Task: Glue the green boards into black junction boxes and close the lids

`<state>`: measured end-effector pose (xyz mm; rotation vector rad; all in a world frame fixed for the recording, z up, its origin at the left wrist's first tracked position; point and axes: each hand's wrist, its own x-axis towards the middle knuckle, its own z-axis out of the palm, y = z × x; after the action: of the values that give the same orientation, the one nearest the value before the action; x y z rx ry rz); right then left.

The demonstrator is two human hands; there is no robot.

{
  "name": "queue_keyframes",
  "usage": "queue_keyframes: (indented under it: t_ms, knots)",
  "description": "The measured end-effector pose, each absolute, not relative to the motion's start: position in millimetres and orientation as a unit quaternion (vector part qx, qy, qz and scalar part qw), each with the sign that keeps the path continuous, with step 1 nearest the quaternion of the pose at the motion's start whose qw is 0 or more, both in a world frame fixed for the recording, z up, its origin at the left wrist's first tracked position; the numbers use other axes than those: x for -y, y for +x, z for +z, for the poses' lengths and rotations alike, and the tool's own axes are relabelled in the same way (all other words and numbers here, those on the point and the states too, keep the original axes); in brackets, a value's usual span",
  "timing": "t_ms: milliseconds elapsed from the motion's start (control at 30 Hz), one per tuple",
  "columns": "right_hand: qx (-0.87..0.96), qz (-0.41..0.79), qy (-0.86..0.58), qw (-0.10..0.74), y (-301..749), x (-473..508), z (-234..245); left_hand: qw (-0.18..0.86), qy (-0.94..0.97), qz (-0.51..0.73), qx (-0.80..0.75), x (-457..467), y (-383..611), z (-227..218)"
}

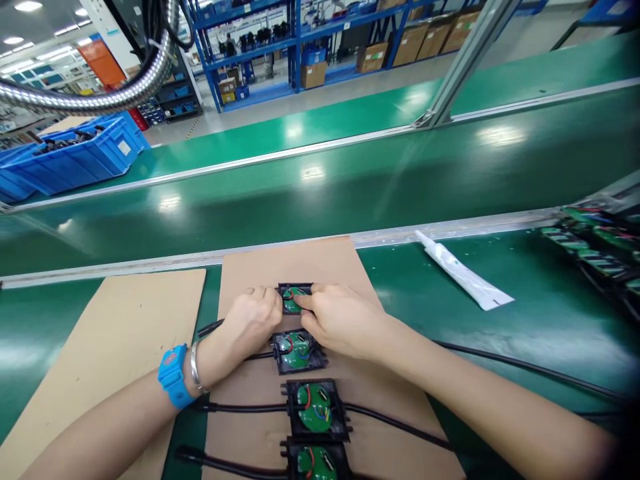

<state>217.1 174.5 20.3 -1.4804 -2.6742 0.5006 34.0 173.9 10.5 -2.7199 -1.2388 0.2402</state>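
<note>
Several black square housings with round green circuit boards lie in a column on a cardboard sheet (345, 267). Both my hands meet at the farthest housing (295, 297). My left hand (253, 319), with a blue watch and a bracelet on the wrist, curls its fingers against that housing's left side. My right hand (340, 317) grips it from the right, fingertips pressing on the green board. The second housing (299, 351) sits just under my hands, the third housing (317, 410) and a fourth housing (315, 463) nearer me. Black cables (240, 407) run out of them sideways.
A second cardboard sheet (115, 340) lies to the left. A white tube (463, 272) rests on the green bench at right. A rack of green boards (600, 250) stands at the far right. A conveyor belt (350, 180) runs beyond, with blue bins (75, 150) and a metal hose (100, 100) at the left.
</note>
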Motion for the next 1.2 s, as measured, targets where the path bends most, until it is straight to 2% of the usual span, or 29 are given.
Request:
queue_keyframes:
  t_ms: [167,300,400,500,667,867,1200]
  knots:
    - [0.862,0.159,-0.481,0.025,215,-171,25,0.092,-0.893,0.041,0.439,-173,27,14]
    - [0.853,0.202,-0.481,0.023,222,-174,27,0.034,-0.915,-0.032,0.401,-171,28,9]
    - [0.831,0.276,-0.482,0.047,232,-176,29,0.000,-0.923,-0.050,0.381,-173,30,7]
    - [0.814,0.299,-0.494,0.059,240,-176,34,-0.024,-0.927,-0.062,0.370,-178,30,11]
    - [0.824,0.249,-0.507,0.038,237,-172,37,-0.087,-0.944,-0.059,0.314,-184,29,11]
    - [0.838,0.151,-0.519,0.069,233,-176,18,-0.070,-0.945,-0.059,0.313,-184,30,2]
    - [0.868,0.099,-0.487,-0.016,233,-182,17,-0.058,-0.949,-0.040,0.308,-182,37,9]
